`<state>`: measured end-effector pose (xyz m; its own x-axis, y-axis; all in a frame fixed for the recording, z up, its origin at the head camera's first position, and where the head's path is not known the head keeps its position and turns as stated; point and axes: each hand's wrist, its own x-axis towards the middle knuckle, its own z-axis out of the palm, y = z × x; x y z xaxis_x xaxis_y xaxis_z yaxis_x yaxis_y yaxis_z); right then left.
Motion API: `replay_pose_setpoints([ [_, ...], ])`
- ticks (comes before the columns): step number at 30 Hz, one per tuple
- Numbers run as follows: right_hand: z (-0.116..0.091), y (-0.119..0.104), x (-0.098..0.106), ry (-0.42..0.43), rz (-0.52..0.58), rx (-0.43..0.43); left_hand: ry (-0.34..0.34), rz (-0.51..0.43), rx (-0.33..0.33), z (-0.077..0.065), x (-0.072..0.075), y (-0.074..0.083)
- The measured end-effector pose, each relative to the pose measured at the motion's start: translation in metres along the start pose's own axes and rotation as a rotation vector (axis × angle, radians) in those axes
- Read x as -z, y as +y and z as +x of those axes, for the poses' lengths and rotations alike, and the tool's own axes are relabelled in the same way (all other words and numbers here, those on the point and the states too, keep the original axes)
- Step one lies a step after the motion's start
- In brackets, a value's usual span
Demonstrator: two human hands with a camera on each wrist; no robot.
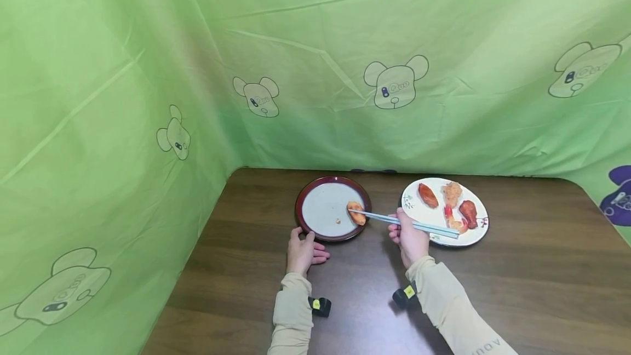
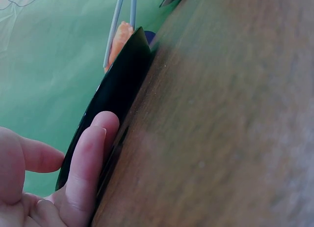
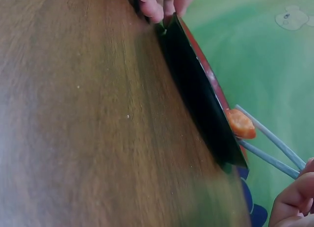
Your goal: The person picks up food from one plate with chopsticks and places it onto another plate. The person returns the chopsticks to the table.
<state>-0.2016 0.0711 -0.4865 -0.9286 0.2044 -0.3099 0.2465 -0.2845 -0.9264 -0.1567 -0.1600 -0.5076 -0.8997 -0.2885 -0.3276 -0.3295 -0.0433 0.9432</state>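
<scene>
My right hand (image 1: 412,239) holds a pair of pale blue chopsticks (image 1: 384,218). Their tips reach left and straddle an orange-brown piece of food (image 1: 356,213) at the right side of a round plate (image 1: 325,229) with a dark red rim. In the right wrist view, one chopstick tip lies on either side of the food piece (image 3: 241,124). My left hand (image 1: 302,253) grips the near left rim of this plate. The left wrist view shows one digit on the rim and other fingers (image 2: 86,158) against its dark outer side. A small crumb (image 1: 338,221) lies on the plate.
Right of the round plate stands a white oval plate (image 1: 414,210) bearing several foods, among them a drumstick (image 1: 468,213) and a fried piece (image 1: 451,193). The chopsticks' rear ends pass over it. Both plates sit on a brown wooden table (image 1: 532,267) before a green curtain (image 1: 315,136).
</scene>
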Motion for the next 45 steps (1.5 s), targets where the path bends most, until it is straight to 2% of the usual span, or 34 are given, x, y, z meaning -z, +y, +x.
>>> replay_pose_setpoints([
  [11,0.0006,0.0017,-0.0069,-0.001,-0.152,0.062,0.002,0.012,0.009,-0.0001,-0.0006,0.0002],
  [27,0.0001,0.0026,-0.0074,-0.025,-0.254,0.113,-0.002,0.012,0.001,-0.0014,-0.0001,0.0015],
  [34,-0.0007,0.0032,-0.0064,-0.026,-0.264,0.127,0.009,0.016,0.014,-0.0014,-0.0002,0.0006],
  [45,-0.0009,0.0008,-0.0037,-0.006,-0.253,0.152,-0.001,0.01,-0.003,-0.002,0.0003,-0.0011],
])
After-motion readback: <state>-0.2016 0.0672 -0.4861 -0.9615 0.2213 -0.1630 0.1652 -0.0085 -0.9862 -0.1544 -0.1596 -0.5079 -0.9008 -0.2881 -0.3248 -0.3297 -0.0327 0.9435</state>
